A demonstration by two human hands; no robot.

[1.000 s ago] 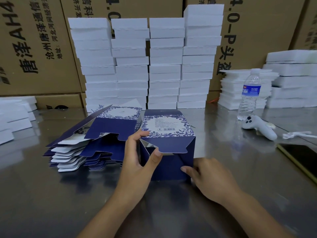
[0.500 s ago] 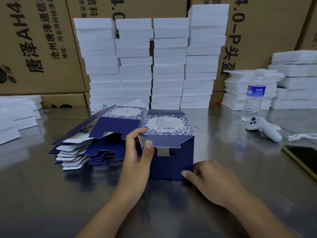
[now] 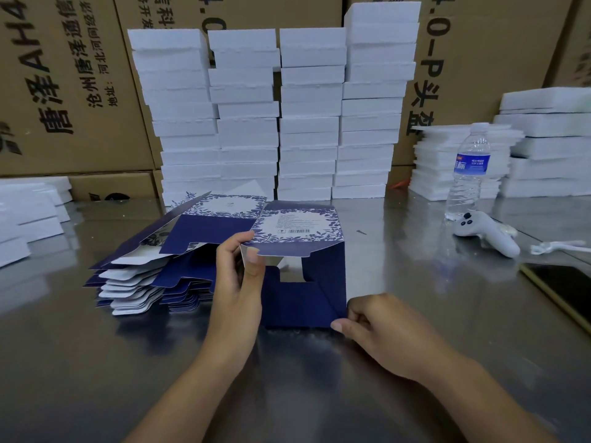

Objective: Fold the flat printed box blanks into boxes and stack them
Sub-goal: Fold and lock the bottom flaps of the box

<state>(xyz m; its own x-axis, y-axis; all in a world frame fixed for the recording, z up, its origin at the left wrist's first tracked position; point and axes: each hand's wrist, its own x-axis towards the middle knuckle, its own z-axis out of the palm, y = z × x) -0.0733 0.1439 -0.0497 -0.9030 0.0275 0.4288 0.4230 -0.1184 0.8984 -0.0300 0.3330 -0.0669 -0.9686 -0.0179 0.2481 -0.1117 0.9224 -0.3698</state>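
Box (image 3: 319, 302), one, dark blue with floral print: raised into a tube and standing on the surface (image 3: 96, 378) in front of the person, just right of the blanks (image 3: 144, 276). Its near end faces the camera. The side flaps are turned in, with a notch-shaped gap between them. The tuck flap (image 3: 287, 251) juts over that end and is not yet pushed in.

Left hand (image 3: 238, 282): thumb and fingers pinch the tuck flap's left corner. A second ago the thumb sat under the flap, nearer its middle, and it has since slid out to the corner. The flap now covers less of the end, so the inner flaps and the gap show more plainly.

Right hand (image 3: 383, 334): thumb and curled fingers pinch the box's lower right corner, down at the surface. It has kept to this corner, with the fingers curled tighter than before.

Status, judged: the end is squared and lined up for closing, and tucking the flap is the step in hand. No finished printed box is in view, so stacking lies ahead. The fanned pile of blanks is thick, so much of the task remains.

Also present: foam slabs (image 3: 307, 123) in tall stacks behind, with cartons (image 3: 64, 91) behind those. A bottle (image 3: 470, 174) and a controller (image 3: 486, 233) lie to the right.
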